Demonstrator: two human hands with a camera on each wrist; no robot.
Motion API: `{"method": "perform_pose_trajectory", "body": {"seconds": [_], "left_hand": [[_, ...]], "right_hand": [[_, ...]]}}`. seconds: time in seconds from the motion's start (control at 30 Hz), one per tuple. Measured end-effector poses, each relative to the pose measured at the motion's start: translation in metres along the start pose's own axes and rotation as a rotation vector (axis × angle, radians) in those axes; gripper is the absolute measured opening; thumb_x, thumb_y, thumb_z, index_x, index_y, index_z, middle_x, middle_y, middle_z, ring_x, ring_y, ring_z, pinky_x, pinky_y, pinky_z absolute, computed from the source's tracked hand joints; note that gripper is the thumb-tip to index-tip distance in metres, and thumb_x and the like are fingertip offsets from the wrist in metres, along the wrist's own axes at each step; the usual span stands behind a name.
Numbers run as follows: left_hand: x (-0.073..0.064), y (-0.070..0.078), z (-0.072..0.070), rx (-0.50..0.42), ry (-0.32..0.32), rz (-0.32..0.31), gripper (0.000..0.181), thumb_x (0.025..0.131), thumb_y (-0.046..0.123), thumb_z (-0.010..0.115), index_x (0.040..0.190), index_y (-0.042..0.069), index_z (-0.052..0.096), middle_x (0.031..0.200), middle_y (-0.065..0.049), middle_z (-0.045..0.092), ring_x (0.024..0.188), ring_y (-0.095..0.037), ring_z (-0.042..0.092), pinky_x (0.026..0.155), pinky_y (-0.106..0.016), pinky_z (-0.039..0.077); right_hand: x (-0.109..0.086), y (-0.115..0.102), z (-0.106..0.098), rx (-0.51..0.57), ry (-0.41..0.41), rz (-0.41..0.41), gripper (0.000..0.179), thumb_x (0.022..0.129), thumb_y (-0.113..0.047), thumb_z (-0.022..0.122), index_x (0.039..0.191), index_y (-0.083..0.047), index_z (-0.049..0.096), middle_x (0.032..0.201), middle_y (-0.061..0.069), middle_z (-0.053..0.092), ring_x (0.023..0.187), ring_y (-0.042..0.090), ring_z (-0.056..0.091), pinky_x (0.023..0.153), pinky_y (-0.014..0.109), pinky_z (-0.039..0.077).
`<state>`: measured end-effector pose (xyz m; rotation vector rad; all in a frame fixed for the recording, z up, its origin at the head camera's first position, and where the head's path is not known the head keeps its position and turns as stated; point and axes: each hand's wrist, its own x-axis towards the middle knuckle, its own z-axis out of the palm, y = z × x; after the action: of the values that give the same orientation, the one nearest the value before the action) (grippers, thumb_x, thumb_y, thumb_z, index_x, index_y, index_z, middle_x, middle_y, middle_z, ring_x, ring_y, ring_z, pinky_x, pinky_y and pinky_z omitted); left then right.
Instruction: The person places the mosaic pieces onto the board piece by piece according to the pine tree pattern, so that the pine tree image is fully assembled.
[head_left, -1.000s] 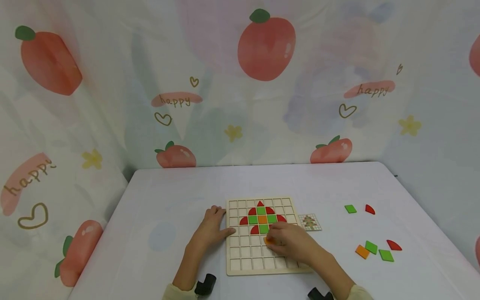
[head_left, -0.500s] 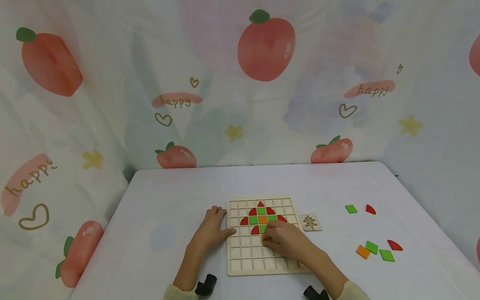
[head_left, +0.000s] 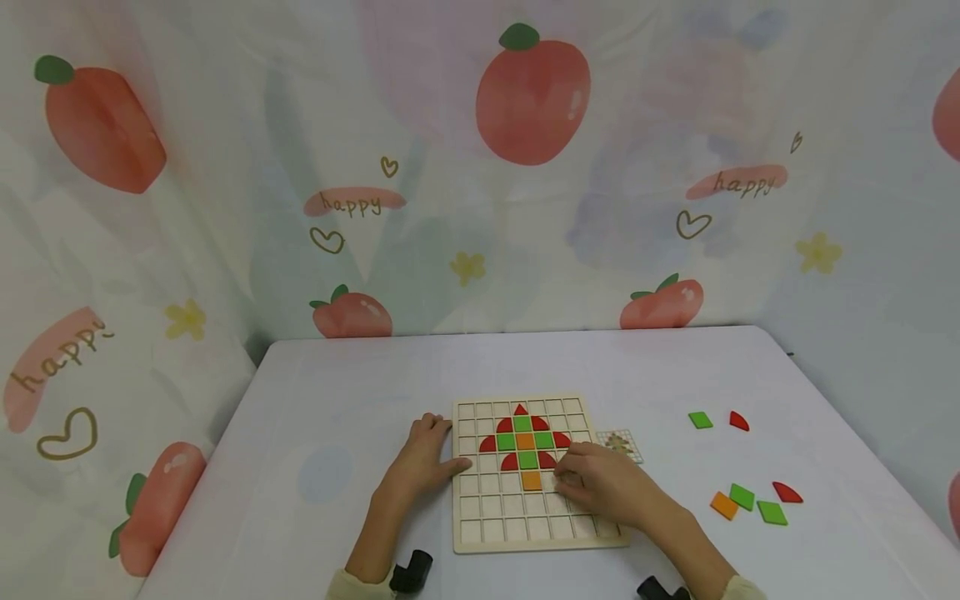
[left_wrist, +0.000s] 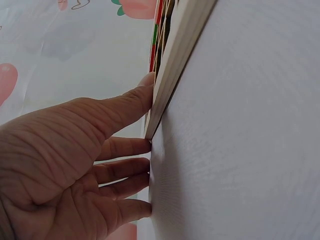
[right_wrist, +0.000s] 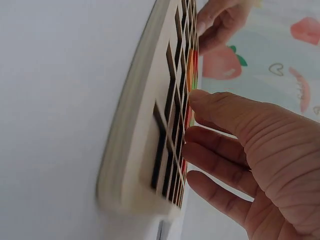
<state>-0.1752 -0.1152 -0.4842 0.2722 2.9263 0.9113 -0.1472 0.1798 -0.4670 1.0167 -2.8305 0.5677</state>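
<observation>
A wooden grid board (head_left: 491,529) lies on the table, its squares partly filled with red, green and orange pieces in a tree-like shape. My left hand (head_left: 420,458) steadies its left edge: in the left wrist view the thumb (left_wrist: 132,102) lies over the rim and the straight fingers touch the tabletop beside it. Just right of a square orange tile (head_left: 531,481) set in the grid, my right hand (head_left: 603,479) hovers close over the board. Its fingers (right_wrist: 220,165) are loosely bent with nothing between them in the right wrist view.
A small pattern card (head_left: 628,445) lies at the board's right side, partly behind my right hand. Farther right are loose pieces: a green one (head_left: 701,420) and a red one (head_left: 739,421) at the back, an orange one (head_left: 723,505) with several others nearer. Printed cloth walls surround the table.
The right hand set the orange tile into the square below the lowest green tile, let go and drew back to the right. The left hand stays at the board's edge.
</observation>
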Motion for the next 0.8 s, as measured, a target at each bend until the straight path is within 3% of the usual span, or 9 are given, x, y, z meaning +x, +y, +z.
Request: {"method": "perform_pose_trajectory", "body": {"seconds": [0.2, 0.37, 0.8], "left_hand": [[0.0, -0.002, 0.001, -0.003, 0.003, 0.006, 0.069, 0.085, 0.027, 0.086, 0.138, -0.004, 0.056, 0.134, -0.023, 0.054, 0.131, -0.039, 0.049, 0.106, -0.052, 0.049], [0.001, -0.002, 0.001, -0.003, 0.005, 0.013, 0.069, 0.084, 0.027, 0.086, 0.138, -0.005, 0.057, 0.133, -0.024, 0.054, 0.13, -0.039, 0.05, 0.105, -0.052, 0.049], [0.0, -0.003, 0.001, 0.011, 0.001, 0.006, 0.07, 0.084, 0.028, 0.086, 0.138, -0.004, 0.056, 0.135, -0.023, 0.054, 0.131, -0.038, 0.049, 0.106, -0.051, 0.049]], "right_hand": [[-0.012, 0.021, -0.012, -0.023, -0.008, 0.072, 0.008, 0.088, -0.022, 0.08, 0.095, -0.02, 0.077, 0.091, -0.015, 0.065, 0.08, 0.002, 0.058, 0.07, 0.028, 0.054], [-0.024, 0.037, -0.023, -0.075, 0.003, 0.107, 0.01, 0.087, -0.022, 0.081, 0.094, -0.02, 0.075, 0.093, -0.014, 0.066, 0.087, 0.007, 0.064, 0.076, 0.033, 0.057], [-0.064, 0.065, -0.046, -0.087, -0.001, 0.329, 0.016, 0.084, -0.022, 0.085, 0.097, -0.019, 0.077, 0.09, -0.015, 0.065, 0.083, 0.01, 0.061, 0.073, 0.035, 0.057]]}}
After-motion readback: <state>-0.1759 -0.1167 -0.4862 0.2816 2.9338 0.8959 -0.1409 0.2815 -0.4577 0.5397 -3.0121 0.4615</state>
